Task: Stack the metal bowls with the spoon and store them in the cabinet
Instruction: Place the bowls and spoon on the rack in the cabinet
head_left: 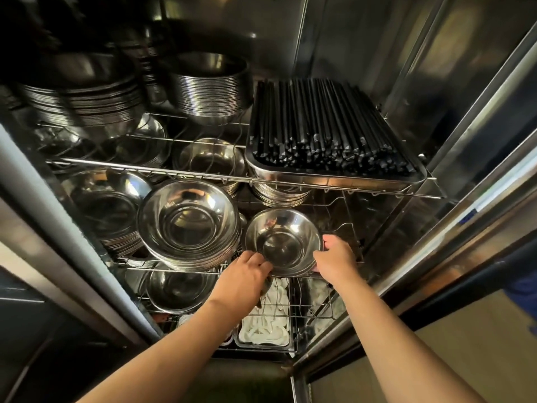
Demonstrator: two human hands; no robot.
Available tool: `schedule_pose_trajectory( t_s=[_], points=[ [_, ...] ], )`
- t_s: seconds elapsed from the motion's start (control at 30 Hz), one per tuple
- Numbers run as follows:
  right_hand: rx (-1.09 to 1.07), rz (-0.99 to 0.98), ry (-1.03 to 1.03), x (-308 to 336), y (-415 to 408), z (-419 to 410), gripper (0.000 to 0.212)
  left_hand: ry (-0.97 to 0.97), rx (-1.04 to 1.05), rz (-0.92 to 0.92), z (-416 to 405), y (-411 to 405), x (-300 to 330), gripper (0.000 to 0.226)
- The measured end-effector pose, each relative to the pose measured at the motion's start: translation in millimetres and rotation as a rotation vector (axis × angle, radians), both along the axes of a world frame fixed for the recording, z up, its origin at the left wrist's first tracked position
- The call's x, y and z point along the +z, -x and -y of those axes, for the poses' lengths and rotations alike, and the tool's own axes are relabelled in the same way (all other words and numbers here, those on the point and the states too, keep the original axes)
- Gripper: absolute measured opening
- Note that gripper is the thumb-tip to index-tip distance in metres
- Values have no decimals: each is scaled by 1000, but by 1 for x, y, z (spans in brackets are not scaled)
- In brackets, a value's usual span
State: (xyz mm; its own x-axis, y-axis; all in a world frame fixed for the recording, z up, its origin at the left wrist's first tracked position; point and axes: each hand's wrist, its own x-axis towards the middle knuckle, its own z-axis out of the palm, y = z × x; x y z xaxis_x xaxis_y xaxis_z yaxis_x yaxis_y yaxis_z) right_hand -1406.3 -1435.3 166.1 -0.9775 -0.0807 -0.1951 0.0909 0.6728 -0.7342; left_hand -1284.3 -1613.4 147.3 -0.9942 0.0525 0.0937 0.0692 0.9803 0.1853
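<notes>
A small shiny metal bowl [283,241] sits at the front of the cabinet's middle wire shelf [353,228], right of a tall stack of larger metal bowls [189,225]. My left hand [247,274] grips the small bowl's near-left rim. My right hand [335,257] holds its right rim. Something dark pokes out beneath my left hand; I cannot tell whether it is a spoon. The bowl's inside looks empty.
The upper wire shelf [174,170] carries more bowl stacks [209,85] and a metal tray of black chopsticks [328,132]. Below, a bowl [177,289] and trays of white spoons [267,330] fill the lowest rack. The steel cabinet door [465,199] stands open at right.
</notes>
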Motion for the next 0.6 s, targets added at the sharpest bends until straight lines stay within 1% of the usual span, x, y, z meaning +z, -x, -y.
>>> schedule_pose_trajectory(
  t_s=[0.1,0.17,0.23,0.27,0.33,0.37,0.43,0.6],
  points=[
    [41,-77,-164,3,8,2,49,-35,23,-14,2,-4,0,47],
    [70,-147,-235,9,15,7,55,-48,13,-41,1,-6,-1,48],
    [106,-182,-276,15,25,11,52,-42,-29,-63,-1,-7,0,42],
    [130,-188,-297,18,29,13,48,-34,-46,-67,-1,-7,0,41],
    [168,-204,-340,21,34,16,28,-35,-49,-64,0,-7,2,44],
    [176,-209,-373,21,35,17,22,-39,-46,-59,1,-6,3,47],
    [165,-210,-408,20,35,17,26,-41,-45,-50,2,-6,3,48],
    [174,-212,-343,16,33,15,23,-53,-48,-39,5,-6,3,47]
  ],
)
